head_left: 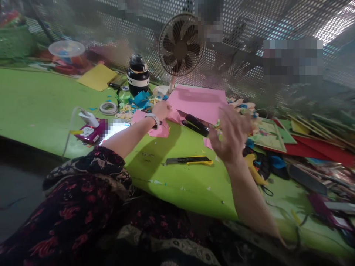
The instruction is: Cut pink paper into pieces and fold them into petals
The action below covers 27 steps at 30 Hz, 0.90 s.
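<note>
My left hand reaches forward with a watch on the wrist and its fingers closed on a small pink paper piece beside a large pink sheet. My right hand hovers in the air above the green table, smeared by motion, with fingers spread and nothing in them. A black stapler lies between the hands. Below it, on the table, lies a yellow and black utility knife.
A small fan and a black bottle stand at the back. A tape roll, paper scraps, a yellow sheet and a lit phone lie at left. Stacked coloured papers and scissors crowd the right.
</note>
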Tool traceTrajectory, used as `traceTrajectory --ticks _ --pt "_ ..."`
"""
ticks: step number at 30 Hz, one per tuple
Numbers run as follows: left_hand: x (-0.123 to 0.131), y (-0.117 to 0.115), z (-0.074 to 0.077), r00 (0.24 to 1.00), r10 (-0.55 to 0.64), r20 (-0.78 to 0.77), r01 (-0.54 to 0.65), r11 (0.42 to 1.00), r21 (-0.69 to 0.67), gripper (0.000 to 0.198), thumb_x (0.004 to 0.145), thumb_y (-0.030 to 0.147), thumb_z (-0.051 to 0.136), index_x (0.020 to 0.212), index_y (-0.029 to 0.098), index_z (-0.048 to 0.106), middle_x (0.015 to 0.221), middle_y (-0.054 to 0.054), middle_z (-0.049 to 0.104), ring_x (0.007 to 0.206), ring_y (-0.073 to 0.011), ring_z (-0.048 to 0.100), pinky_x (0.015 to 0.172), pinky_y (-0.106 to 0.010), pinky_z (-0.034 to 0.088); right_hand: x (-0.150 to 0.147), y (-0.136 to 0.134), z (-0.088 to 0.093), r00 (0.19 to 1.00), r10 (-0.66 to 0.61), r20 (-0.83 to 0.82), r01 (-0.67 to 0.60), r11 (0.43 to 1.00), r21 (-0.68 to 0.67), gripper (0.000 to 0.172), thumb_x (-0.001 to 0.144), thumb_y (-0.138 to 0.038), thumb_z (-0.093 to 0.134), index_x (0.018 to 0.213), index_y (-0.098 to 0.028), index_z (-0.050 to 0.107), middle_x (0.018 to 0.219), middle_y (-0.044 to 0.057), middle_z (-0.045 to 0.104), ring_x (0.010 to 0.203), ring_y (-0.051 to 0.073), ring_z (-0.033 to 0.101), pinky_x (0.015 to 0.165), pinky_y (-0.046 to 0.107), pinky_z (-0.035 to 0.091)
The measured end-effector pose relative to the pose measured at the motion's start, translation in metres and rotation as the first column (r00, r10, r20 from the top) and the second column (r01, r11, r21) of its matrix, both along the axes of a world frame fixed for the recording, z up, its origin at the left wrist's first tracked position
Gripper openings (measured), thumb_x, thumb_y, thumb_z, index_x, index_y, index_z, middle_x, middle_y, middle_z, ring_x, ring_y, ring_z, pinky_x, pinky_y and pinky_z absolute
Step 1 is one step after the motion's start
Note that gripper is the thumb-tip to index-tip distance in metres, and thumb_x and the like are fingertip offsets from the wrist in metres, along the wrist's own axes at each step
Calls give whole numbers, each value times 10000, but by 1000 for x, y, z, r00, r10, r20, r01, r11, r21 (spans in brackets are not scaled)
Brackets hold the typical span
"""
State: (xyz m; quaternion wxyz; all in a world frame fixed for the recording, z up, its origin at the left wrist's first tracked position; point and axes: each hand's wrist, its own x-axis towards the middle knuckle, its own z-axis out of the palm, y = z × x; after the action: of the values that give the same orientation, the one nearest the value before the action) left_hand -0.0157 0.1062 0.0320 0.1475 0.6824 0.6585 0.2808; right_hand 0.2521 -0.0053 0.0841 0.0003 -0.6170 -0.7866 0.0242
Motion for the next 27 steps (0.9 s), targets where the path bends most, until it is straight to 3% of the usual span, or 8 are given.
traceTrajectory --ticks 2,4,6,10,13,22,27 --pt "2 -2 -1 1000 1 18 -1 1000 7 137 927 217 642 859 155 744 985 -116 779 1024 -254 708 931 -327 512 -3 23 -11 999 -32 -15 33 993 117 675 1050 -394 428 1671 -187 262 1642 210 410 1517 434 354 1152 664 383" --pt "4 -5 -2 999 1 54 -1 1000 0 136 942 223 636 860 164 727 942 -98 777 995 -235 718 923 -316 517 -4 44 -30 1000 -15 -21 18 989 144 688 1018 -367 488 1625 -80 337 1571 260 492 1437 428 457 1145 599 406" --pt "7 -9 -2 994 -23 105 22 1000 2 128 949 221 637 863 164 713 928 -87 776 962 -218 725 903 -304 522 -3 59 -51 1000 22 -15 -21 994 106 642 1009 -358 502 1583 -86 412 1500 238 573 1343 393 539 1093 527 458" --pt "13 -18 -2 984 -83 160 77 996 41 134 960 221 638 854 154 686 1024 -98 780 896 -193 732 843 -286 529 1 70 -81 1000 16 20 -19 979 204 548 1027 -245 409 1558 -132 479 1387 220 645 1245 368 565 1029 489 469" --pt "17 -25 0 980 -111 167 104 993 53 158 971 237 636 834 164 666 1020 -92 780 868 -185 735 799 -274 526 7 73 -90 999 42 -14 -37 970 240 540 1037 -215 376 1552 -109 494 1366 227 645 1221 356 559 1024 463 463" --pt "18 -38 2 945 -163 283 150 986 66 229 961 213 641 742 185 579 708 -24 696 721 -192 732 694 -281 498 17 82 -107 991 76 -113 -34 942 334 498 1012 -164 437 1492 -108 557 1278 217 676 1193 346 564 1017 474 467" --pt "11 -28 -3 938 -42 343 25 998 55 271 923 154 670 685 187 546 692 -24 668 704 -200 723 677 -289 503 21 87 -114 981 86 -175 -13 926 378 484 1009 -172 464 1478 -109 567 1285 216 672 1208 348 557 1003 484 471"
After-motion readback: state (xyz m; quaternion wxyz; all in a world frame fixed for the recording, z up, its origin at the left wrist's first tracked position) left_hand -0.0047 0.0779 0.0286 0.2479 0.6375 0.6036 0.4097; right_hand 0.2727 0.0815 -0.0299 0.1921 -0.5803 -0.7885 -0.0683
